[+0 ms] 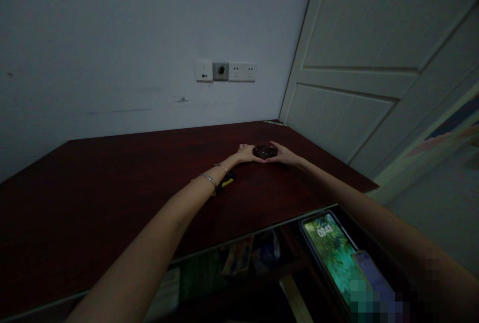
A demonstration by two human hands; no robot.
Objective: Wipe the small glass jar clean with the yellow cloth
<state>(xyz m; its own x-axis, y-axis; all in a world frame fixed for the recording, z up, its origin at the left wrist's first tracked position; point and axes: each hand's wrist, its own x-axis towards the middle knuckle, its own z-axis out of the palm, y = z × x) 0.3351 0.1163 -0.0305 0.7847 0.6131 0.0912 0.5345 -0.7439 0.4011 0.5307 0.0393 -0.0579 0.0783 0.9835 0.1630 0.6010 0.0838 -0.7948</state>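
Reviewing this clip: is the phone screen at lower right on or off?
On: the phone screen glows with a green picture and white clock digits.

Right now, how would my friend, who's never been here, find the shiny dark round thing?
Start at the dark red table and look to its far right part, near the pale door. There the round thing sits between the left hand and right hand. The black and yellow thing lies nearer, by the left forearm; only the round one is held from both sides.

Dim light; pale wall (130,38) (scuffed low down), panelled door (340,121), dark reddish desk (93,188).
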